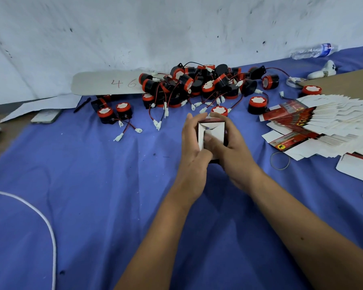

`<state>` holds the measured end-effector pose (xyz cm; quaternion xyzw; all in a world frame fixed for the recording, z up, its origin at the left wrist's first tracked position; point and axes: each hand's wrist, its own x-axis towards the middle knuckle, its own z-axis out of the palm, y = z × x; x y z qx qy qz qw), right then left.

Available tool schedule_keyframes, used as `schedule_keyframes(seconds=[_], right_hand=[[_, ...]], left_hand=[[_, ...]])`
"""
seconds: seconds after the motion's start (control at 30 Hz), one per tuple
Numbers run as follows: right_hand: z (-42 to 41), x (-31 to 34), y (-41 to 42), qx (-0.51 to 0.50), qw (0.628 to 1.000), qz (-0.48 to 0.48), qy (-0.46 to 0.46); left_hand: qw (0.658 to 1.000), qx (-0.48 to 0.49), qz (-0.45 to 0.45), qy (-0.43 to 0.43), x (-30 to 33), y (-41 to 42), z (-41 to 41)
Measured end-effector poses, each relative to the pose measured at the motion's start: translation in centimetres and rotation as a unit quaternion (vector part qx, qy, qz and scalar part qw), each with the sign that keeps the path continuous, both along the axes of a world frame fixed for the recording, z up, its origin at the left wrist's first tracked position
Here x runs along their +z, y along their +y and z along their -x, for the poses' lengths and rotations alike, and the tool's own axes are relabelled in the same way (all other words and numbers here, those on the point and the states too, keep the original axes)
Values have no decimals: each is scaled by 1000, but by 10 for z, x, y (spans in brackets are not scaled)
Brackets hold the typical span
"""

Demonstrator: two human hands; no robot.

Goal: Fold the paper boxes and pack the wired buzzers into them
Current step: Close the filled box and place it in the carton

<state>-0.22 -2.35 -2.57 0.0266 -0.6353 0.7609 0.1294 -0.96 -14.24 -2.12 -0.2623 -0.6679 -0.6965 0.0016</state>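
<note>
Both hands hold one small red and white paper box [215, 130] above the blue cloth, its open end facing me with white flaps folded inward. My left hand [194, 149] grips the box's left side. My right hand [231, 146] grips its right side, with the thumb pressing on an inner flap. Just beyond the box lies a big heap of black and red wired buzzers [197, 84] with white plugs. One buzzer [219, 110] sits right behind my fingertips. A fanned stack of flat unfolded boxes [323, 126] lies at the right.
A phone [45, 117] and a pen [82, 105] lie at the far left, with a grey board marked 46 [107, 83]. A water bottle [314, 51] lies far right by the wall. A rubber band [280, 161] and a white cord [48, 227] rest on the blue cloth [92, 185].
</note>
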Motion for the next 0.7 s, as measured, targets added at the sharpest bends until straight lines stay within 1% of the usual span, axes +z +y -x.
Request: schedule_keyframes(seconds=[0.1, 0.17, 0.23, 0.3, 0.4, 0.5, 0.6, 0.67, 0.7], right_hand=[[0, 4, 3, 76, 994, 71, -18], [0, 3, 5, 83, 993, 75, -23], [1, 2, 6, 58, 997, 47, -24], [1, 0, 6, 30, 999, -7, -24], [1, 0, 4, -5, 998, -66, -19], [0, 1, 4, -9, 999, -50, -9], [-1, 6, 11, 5, 999, -47, 11], [-3, 9, 12, 0, 995, -94, 44], [-5, 9, 11, -7, 987, -144, 71]], left_hand=[[999, -4, -51, -14, 0, -5, 3], [998, -7, -64, -19, -2, -6, 5], [998, -8, -60, -27, -4, -6, 6], [998, -12, -57, -33, -5, -5, 6], [998, -23, -57, -22, -5, -1, 2], [998, -26, -59, -3, -7, 4, 0], [996, -18, -82, -10, -6, 3, 2], [995, -3, -92, -29, -9, -1, 6], [996, 18, -77, -46, -10, -2, 8]])
